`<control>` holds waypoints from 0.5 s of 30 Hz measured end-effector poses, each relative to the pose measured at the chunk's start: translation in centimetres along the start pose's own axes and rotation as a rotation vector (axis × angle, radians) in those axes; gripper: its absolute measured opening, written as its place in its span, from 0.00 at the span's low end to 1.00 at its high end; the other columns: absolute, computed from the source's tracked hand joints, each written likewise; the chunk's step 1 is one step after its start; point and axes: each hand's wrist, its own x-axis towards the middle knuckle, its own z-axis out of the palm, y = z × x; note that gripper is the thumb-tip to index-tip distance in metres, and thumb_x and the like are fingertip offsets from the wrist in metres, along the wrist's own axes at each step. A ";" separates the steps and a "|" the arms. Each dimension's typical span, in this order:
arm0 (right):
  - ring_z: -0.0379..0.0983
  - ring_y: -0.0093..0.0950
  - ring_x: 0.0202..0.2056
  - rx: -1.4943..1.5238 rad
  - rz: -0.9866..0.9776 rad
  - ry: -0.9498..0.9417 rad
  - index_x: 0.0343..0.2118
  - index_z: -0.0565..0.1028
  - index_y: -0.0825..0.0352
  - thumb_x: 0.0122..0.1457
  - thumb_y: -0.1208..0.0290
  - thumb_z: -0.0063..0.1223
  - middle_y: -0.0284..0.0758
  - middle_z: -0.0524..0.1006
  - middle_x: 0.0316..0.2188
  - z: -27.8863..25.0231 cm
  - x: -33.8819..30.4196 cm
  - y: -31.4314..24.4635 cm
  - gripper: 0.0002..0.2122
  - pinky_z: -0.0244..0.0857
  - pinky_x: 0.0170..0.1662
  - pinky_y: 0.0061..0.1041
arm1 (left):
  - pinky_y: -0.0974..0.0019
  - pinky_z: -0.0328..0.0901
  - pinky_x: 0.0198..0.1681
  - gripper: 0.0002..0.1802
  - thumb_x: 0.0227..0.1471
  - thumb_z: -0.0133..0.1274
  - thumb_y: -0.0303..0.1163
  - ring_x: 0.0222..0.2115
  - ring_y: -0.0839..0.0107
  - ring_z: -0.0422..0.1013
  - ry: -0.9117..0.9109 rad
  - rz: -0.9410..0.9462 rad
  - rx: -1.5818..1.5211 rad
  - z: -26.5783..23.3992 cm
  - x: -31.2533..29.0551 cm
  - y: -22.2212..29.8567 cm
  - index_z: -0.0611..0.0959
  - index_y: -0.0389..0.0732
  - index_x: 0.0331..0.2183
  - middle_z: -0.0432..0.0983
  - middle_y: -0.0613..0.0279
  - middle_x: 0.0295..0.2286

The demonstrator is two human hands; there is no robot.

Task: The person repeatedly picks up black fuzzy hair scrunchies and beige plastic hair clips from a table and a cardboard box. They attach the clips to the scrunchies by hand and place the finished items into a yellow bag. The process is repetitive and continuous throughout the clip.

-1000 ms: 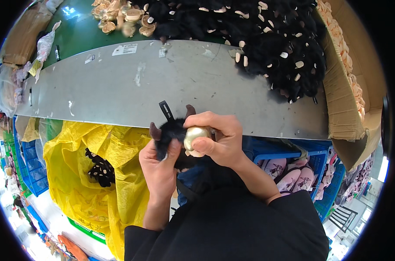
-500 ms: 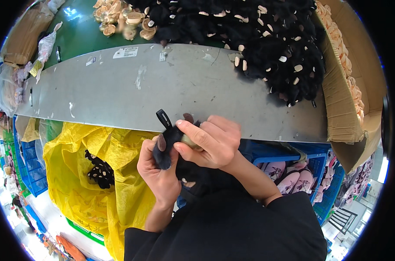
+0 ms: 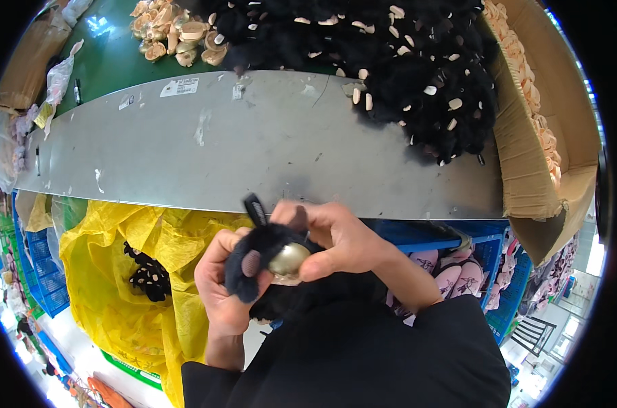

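- The black plush toy [image 3: 264, 238] is held between the two hands, just in front of the near edge of the metal tabletop [image 3: 254, 149].
- Its left side is grasped by the left hand [image 3: 221, 292], whose fingers are wrapped around the dark fur, with a brown ear [image 3: 251, 264] beside the thumb.
- Its upper right edge is grasped by the curled fingers of the right hand [image 3: 346, 241]; the thumb is laid against the right side of a shiny gold ball [image 3: 289, 260].
- The gold ball is set against the fur, between the two thumbs.
- A narrow black tag [image 3: 255, 209] is seen standing up from the top of the toy; it is blurred, and no lettering can be made out.
- A white rectangular label [image 3: 179, 87] with fine dark printing is stuck near the tabletop's far edge, with smaller labels [image 3: 127, 102] on either side.
- Dark printed marks are borne by the yellow bag [image 3: 104, 292], left of the left hand.
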 end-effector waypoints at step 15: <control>0.65 0.27 0.40 -0.157 -0.143 -0.162 0.38 0.74 0.68 0.46 0.63 0.74 0.34 0.66 0.40 2.0 -1.1 -3.0 0.22 0.58 0.45 0.22 | 0.69 0.66 0.40 0.08 0.47 0.62 0.22 0.34 0.69 0.72 -0.208 0.039 -0.056 -0.3 -1.1 1.8 0.78 0.36 0.30 0.75 0.51 0.37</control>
